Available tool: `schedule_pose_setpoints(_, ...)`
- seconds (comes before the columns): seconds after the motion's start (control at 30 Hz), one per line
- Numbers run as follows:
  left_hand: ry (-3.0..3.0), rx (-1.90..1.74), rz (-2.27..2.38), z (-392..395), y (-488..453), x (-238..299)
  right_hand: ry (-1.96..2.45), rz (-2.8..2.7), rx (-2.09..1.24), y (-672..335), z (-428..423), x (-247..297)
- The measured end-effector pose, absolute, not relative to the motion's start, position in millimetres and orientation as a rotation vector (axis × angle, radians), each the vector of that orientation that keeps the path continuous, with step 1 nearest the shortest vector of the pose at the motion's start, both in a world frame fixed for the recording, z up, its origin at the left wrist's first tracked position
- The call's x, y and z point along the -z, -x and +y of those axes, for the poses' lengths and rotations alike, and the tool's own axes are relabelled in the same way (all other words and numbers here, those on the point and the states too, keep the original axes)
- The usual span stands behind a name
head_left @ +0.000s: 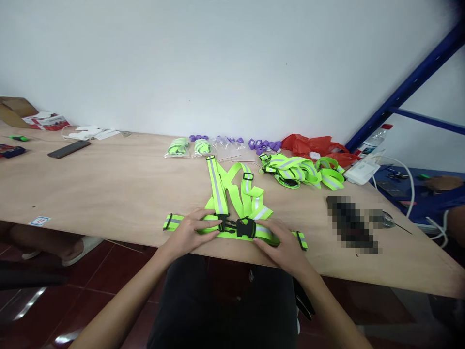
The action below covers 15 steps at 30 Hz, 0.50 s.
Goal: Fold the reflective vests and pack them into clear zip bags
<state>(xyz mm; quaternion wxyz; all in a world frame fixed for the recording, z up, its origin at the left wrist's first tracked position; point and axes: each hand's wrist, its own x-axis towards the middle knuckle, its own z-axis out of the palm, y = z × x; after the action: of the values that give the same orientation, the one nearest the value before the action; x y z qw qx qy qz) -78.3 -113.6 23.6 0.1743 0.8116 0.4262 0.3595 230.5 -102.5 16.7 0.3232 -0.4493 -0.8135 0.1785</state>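
Note:
A neon-green reflective strap vest [232,194] lies spread on the wooden table [109,194] near its front edge. Its waist belt runs left to right with a black buckle [241,228] in the middle. My left hand [194,228] pinches the belt just left of the buckle. On the other side my right hand [279,242] presses on the belt, fingers curled over the strap.
A heap of more green straps [305,170] lies behind on the right, beside a red plastic bag [314,145]. Two bagged vests [189,146] and purple parts [263,144] sit near the wall. A black phone [69,149] lies far left. Blue shelving [410,87] stands at right.

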Motion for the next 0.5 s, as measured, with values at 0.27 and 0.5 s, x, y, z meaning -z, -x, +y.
schedule_pose_setpoints(0.27, -2.340, -1.051, 1.186, -113.2, 76.8, -19.4, 1.197, -2.123, -0.502, -226.5, -104.1, -17.2)
schedule_pose_setpoints(0.5, -2.354, -1.053, 1.171, -113.2, 76.5, -20.3, 1.193, -2.118, -0.519, -222.0, -104.1, -19.6)
